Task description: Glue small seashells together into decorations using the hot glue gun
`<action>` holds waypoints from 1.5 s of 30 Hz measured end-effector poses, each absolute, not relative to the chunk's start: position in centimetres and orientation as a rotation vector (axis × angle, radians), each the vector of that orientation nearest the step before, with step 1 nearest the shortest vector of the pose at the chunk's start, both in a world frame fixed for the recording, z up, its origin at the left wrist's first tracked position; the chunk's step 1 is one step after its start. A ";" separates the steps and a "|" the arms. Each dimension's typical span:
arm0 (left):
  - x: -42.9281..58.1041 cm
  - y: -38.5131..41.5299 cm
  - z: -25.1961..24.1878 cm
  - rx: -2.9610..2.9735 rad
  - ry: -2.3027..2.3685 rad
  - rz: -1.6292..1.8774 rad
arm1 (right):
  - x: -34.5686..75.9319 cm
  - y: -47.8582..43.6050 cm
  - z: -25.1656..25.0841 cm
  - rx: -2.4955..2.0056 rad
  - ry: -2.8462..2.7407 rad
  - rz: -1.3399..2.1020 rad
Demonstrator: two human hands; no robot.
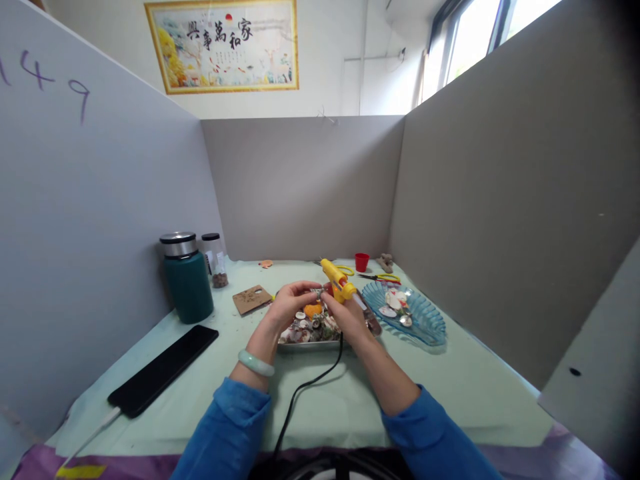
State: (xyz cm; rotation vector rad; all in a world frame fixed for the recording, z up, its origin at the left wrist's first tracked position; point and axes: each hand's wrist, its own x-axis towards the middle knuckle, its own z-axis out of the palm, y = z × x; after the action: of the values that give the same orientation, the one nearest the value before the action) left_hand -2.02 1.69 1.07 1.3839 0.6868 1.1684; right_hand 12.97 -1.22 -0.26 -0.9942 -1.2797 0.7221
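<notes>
Right hand (350,317): fingers wrapped around the yellow glue gun (336,279), gun tilted, body pointing up and away. Its black cord (300,393) runs back across the tabletop (450,393) toward the person.
Left hand (287,303): fingertips pinching a small piece (316,291) just beside the gun, too small to identify. Jade-coloured bangle (256,363) on that wrist.
Both hands are held above a metal tray (310,345) full of shells, mid-tabletop.
Right of the tray, nearly touching: blue glass dish (425,323) with a few shells in it.
Behind: red cup (361,261), yellow-handled scissors (383,277).
Left side: green flask (187,283), small jar (215,260), cardboard piece (251,299), black phone (163,370) lying flat.
</notes>
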 end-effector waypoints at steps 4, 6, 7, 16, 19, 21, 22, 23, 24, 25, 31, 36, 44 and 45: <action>-2.0 1.7 1.1 1.423 0.679 1.187 | 12.9 -1.4 -0.1 -0.991 -1.264 0.763; -2.0 1.7 1.1 1.440 0.673 1.190 | 12.9 -1.5 0.0 -1.001 -1.265 0.753; -2.0 1.7 1.1 1.448 0.670 1.192 | 12.9 -1.5 0.0 -1.002 -1.268 0.741; -1.9 1.2 1.6 1.459 0.685 1.199 | 13.0 -1.7 0.1 -1.025 -1.270 0.730; -1.8 1.1 1.9 1.469 0.683 1.195 | 13.0 -1.7 0.2 -1.032 -1.279 0.724; -1.8 1.0 2.0 1.476 0.672 1.196 | 13.0 -1.6 0.1 -1.028 -1.281 0.721; -1.8 0.9 2.1 1.477 0.668 1.199 | 13.0 -1.5 0.0 -1.023 -1.280 0.720; -1.8 0.9 2.1 1.478 0.668 1.201 | 13.0 -1.4 -0.1 -1.018 -1.279 0.720; -1.8 0.9 2.0 1.478 0.670 1.201 | 13.0 -1.4 -0.2 -1.014 -1.281 0.722; -1.8 1.0 2.0 1.478 0.676 1.200 | 13.0 -1.3 -0.3 -1.011 -1.280 0.724; -1.9 1.2 1.6 1.461 0.720 1.175 | 13.1 -0.9 -0.6 -0.985 -1.276 0.715; -2.0 1.3 1.6 1.501 0.708 1.139 | 13.2 -1.3 -0.3 -0.942 -1.366 0.642; -2.1 1.4 1.2 1.429 0.692 1.139 | 13.0 -1.6 -0.1 -0.938 -1.359 0.597; -2.1 1.5 1.2 1.397 0.690 1.151 | 13.0 -1.6 -0.2 -0.958 -1.335 0.601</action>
State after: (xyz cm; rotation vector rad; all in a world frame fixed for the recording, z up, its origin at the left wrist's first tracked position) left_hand -2.07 1.46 1.16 1.3970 0.6899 1.1510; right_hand 13.00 -1.55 -0.19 -0.9580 -1.3349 0.6011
